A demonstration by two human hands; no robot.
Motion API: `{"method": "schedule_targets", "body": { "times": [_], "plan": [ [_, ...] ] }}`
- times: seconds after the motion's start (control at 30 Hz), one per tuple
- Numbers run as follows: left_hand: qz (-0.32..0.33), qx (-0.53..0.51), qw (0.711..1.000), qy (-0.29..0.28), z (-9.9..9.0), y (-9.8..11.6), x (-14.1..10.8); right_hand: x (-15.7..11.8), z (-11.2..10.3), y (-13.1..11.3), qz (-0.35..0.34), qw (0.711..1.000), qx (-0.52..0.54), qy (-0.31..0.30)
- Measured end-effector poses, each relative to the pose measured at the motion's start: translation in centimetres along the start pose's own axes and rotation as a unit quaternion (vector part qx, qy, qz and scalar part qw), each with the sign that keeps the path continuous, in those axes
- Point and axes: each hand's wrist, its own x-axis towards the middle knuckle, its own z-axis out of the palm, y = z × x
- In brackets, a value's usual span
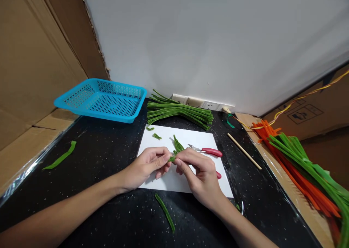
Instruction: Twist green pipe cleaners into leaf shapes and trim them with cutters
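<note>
Over a white sheet (160, 184), my left hand (148, 165) and my right hand (200, 170) meet fingertip to fingertip. Both pinch a short green pipe cleaner piece (171, 159), mostly covered by the fingers. Just behind my right fingers lies a twisted green pipe cleaner shape (177, 144). Red-handled pliers (209, 152) rest partly behind my right hand, their jaws pointing left. Two small bent green pieces, one folded (157, 136) and one curved (150, 128), sit near the sheet's far left corner. A straight green pipe cleaner (165, 212) lies on the black tabletop in front.
A blue perforated basket (109, 118) stands at back left. Behind the sheet is a bundle of green pipe cleaners (178, 111). A wooden stick (244, 151) lies at right, beyond it orange (305, 190) and green bundles (297, 153). A green strip (61, 158) lies at left.
</note>
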Motion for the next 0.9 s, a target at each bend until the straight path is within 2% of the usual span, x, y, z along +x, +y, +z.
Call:
{"method": "schedule_targets", "body": {
  "times": [0.17, 0.37, 0.6, 0.9],
  "plan": [
    [-0.019, 0.003, 0.999, 0.032, -0.3, -0.5, 0.2, 0.0, -0.1, 0.4, 0.041, 0.999, 0.009, -0.006],
    [-0.022, -0.076, 0.995, 0.063, 0.5, -0.8, -0.1, 0.1, -0.1, 0.4, 0.094, 0.993, 0.075, -0.019],
    [-0.023, -0.131, 0.989, 0.064, 1.1, -0.9, -0.1, 0.1, 0.4, 0.3, 0.136, 0.977, 0.162, -0.032],
    [-0.062, -0.148, 0.985, 0.058, 0.7, -0.6, 0.2, -0.1, 1.0, 1.1, 0.168, 0.965, 0.202, -0.014]
  ]
}}
